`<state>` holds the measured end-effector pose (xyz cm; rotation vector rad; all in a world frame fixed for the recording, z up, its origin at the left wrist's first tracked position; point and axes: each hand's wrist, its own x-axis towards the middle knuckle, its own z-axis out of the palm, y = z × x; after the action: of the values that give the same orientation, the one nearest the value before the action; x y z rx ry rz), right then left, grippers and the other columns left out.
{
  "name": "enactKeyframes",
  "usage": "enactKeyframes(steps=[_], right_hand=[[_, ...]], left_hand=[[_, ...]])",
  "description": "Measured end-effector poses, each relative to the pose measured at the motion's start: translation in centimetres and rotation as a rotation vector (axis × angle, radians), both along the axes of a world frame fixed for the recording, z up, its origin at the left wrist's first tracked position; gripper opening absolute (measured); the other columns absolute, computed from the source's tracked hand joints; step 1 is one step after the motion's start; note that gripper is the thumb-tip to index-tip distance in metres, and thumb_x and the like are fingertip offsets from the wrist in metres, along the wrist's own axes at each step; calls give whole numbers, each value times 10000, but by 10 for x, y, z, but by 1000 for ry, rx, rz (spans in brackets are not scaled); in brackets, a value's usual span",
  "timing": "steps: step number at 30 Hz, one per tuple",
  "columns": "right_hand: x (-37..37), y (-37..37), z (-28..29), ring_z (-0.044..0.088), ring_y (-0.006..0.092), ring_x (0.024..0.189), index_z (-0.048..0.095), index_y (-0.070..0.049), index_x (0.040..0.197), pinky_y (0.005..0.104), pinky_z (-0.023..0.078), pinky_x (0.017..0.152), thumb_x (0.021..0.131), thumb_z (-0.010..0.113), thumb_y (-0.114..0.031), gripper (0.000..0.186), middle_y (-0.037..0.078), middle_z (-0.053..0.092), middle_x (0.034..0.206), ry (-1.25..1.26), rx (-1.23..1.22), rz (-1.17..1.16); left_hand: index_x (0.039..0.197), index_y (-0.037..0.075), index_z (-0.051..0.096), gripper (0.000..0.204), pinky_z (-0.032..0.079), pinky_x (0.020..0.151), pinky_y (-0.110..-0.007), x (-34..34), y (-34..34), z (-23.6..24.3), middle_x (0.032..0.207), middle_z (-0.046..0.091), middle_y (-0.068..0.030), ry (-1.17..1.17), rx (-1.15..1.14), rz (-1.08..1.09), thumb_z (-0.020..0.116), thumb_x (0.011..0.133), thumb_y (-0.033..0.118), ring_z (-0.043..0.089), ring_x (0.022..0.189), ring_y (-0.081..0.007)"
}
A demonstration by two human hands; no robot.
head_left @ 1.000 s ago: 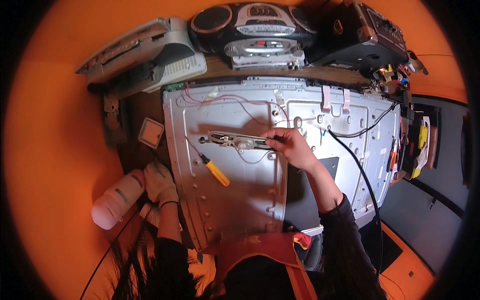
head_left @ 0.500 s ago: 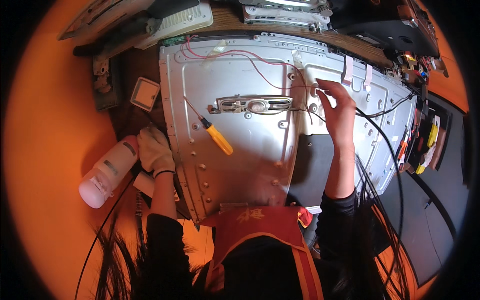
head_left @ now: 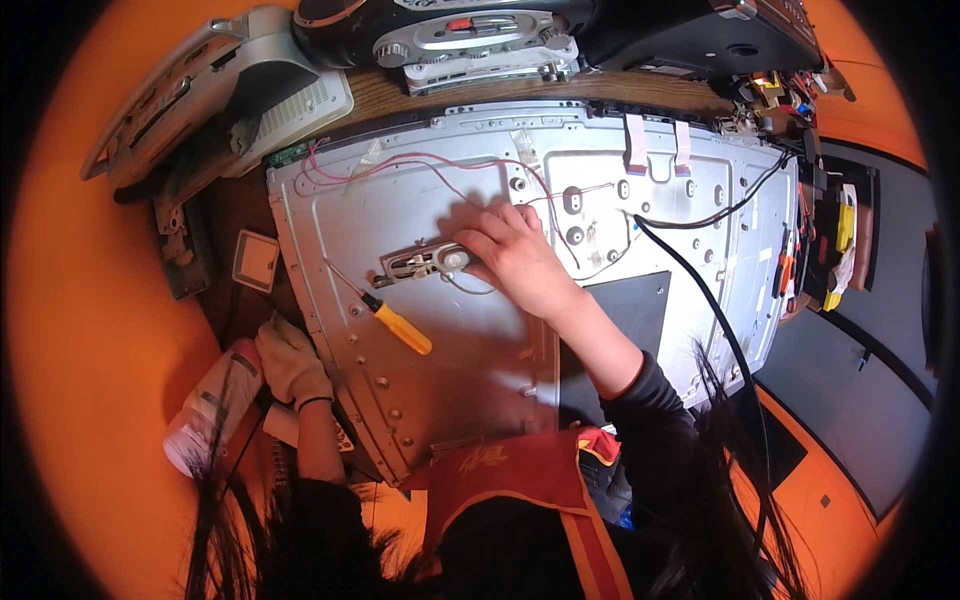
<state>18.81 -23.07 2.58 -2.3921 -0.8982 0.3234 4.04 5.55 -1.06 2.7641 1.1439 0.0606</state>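
Observation:
A silver metal panel (head_left: 450, 350) lies before me. On it sits a slim speaker-like part (head_left: 405, 267) with a long metal frame, a round centre and a thin grey wire looping below it. My right hand (head_left: 515, 260) is bare and closed over the right end of this part, its fingertips partly hidden. Left of the part lies a screwdriver (head_left: 402, 328) with a yellow handle. My left hand (head_left: 292, 365), in a pale glove, rests beside the panel's left edge with fingers curled; what they hold, if anything, is hidden. A pink-capped bottle (head_left: 212, 405) lies against that hand.
Thin red wires (head_left: 430, 160) run across the panel's upper part, and a thick black cable (head_left: 700, 290) crosses its right side. A small white square tray (head_left: 256, 261) lies left of the panel. Dismantled device housings (head_left: 480, 45) stand behind it. Tools (head_left: 845, 235) hang at the right.
My right hand has come down and left from the red wire to the speaker-like part. The whole view has shifted. My left hand stays beside the bottle.

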Motion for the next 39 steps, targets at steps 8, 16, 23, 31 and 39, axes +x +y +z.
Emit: enactKeyframes(steps=[8,16,23,31,39], right_hand=[[70,-37,11,573,297,986,629,-39,1093,363,466,848,677,735,25,434,120,631,1039,-203,158,-302],[117,-51,0,537,287,1038,646,-113,1128,367,386,939,734,720,-51,405,53,650,1046,-334,-43,-221],[118,-51,-6,514,248,901,639,-140,1187,376,390,887,764,727,-105,433,24,655,997,-352,-122,-207],[114,-52,3,533,261,953,654,-85,1110,365,429,858,698,758,-42,427,46,639,1001,-372,10,-201],[77,-49,6,550,279,986,652,-67,1036,371,443,857,653,762,-32,400,71,620,1031,-216,74,25]], left_hand=[[1018,57,553,385,481,703,-492,-4,0,-1,1028,601,-159,91,51,63,394,959,403,592,885,-410],[983,34,551,348,488,680,-474,-4,0,-2,1011,594,-178,101,56,57,400,955,346,596,866,-399],[1010,29,560,330,489,664,-473,-6,1,-4,1021,600,-181,71,58,33,421,955,323,597,844,-404],[992,29,562,306,485,652,-480,-6,5,-8,1000,598,-198,60,78,21,436,955,305,593,832,-413],[998,42,566,334,484,648,-481,-3,0,-3,989,602,-182,77,61,52,430,954,344,599,834,-401]])
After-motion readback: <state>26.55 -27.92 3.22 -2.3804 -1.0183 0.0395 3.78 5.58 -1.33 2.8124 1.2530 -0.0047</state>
